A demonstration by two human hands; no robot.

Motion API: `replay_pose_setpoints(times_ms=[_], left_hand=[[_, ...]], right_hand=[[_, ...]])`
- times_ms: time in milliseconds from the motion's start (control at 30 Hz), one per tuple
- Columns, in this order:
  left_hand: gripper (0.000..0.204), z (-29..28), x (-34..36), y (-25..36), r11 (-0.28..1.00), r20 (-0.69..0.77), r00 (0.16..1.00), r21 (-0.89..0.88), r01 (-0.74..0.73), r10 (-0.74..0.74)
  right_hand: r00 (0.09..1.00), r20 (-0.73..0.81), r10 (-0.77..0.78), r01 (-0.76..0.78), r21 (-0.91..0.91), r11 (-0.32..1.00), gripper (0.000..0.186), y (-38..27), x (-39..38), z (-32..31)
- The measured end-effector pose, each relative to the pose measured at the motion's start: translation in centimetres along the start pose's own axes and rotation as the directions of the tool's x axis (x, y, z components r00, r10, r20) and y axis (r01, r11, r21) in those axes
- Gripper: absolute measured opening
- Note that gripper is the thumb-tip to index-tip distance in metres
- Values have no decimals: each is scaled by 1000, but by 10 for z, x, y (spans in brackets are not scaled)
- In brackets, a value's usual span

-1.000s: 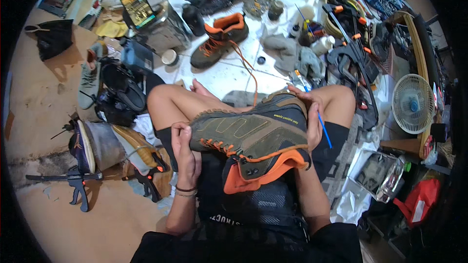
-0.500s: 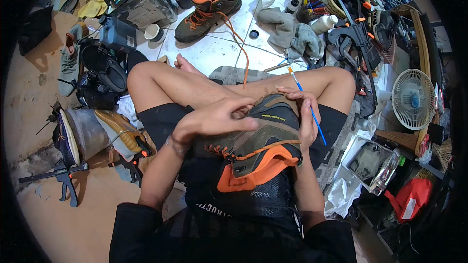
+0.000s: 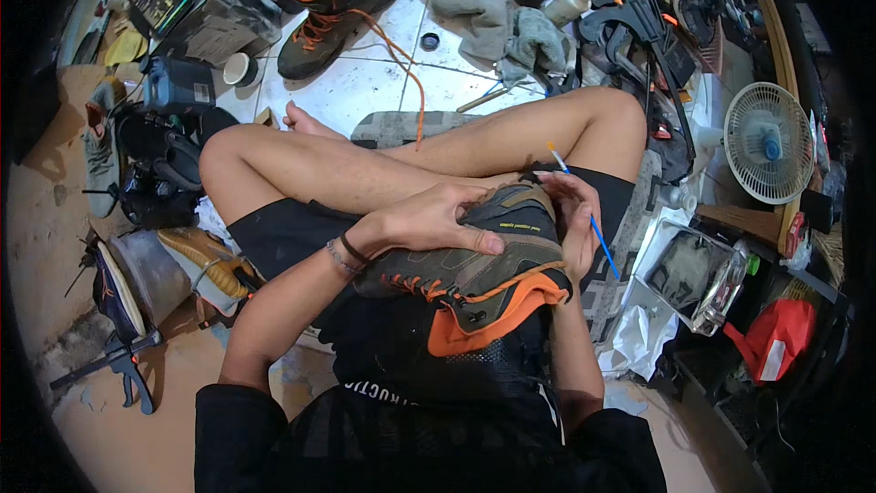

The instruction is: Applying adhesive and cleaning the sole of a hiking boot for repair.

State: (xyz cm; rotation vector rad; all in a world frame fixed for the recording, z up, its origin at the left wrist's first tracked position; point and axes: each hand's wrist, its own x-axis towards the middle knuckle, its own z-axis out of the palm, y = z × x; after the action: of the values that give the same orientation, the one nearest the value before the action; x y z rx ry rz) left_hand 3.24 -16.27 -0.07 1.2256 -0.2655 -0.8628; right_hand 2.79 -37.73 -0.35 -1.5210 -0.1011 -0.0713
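Observation:
A dark brown hiking boot (image 3: 511,260) with orange lining and laces lies tilted in my lap, its collar facing my body. My left hand (image 3: 433,222) grips its side, thumb pressed on the upper and fingers hidden beyond the edge. At the heel end, my right hand (image 3: 575,219) curls around the boot and also holds a thin blue paintbrush (image 3: 599,236), bristles pointing up and away. The matching boot (image 3: 333,27) stands on the white tiles ahead, one orange lace trailing toward my legs.
Grey cloths (image 3: 497,27) and a small black cap (image 3: 430,40) lie on the tiles. Left are a white cup (image 3: 240,69), a blue-grey jug (image 3: 180,84), several shoes and a clamp (image 3: 119,361). Right are a fan (image 3: 768,141), a clear-lidded box (image 3: 684,269) and a red bag (image 3: 776,338).
My left thumb has come down from above the boot onto its side. The boot has tipped slightly in my hands. The whole view has shifted, moving the surroundings leftward.

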Motion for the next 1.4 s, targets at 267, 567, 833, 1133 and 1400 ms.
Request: replay_pose_setpoints(times_ms=[267, 567, 833, 1133, 1400], left_hand=[[65, 12, 6, 1, 924, -204, 978, 367, 108, -33], [71, 20, 4, 8, 850, -275, 961, 500, 163, -22], [77, 25, 1, 9, 823, -295, 953, 557, 114, 68], [84, 22, 2, 10, 797, -295, 954, 565, 212, -45], [84, 22, 0, 17, 720, -306, 949, 641, 266, -78]], right_hand=[[975, 212, -60, 123, -298, 947, 16, -59, 8, -44], [974, 224, -23, 128, -466, 876, 15, -71, -11, -36], [958, 284, -47, 208, -569, 796, 16, -78, -10, -25], [910, 413, -28, 311, -637, 705, 15, -85, -6, -20], [918, 395, -24, 279, -602, 748, 11, -80, -5, -18]])
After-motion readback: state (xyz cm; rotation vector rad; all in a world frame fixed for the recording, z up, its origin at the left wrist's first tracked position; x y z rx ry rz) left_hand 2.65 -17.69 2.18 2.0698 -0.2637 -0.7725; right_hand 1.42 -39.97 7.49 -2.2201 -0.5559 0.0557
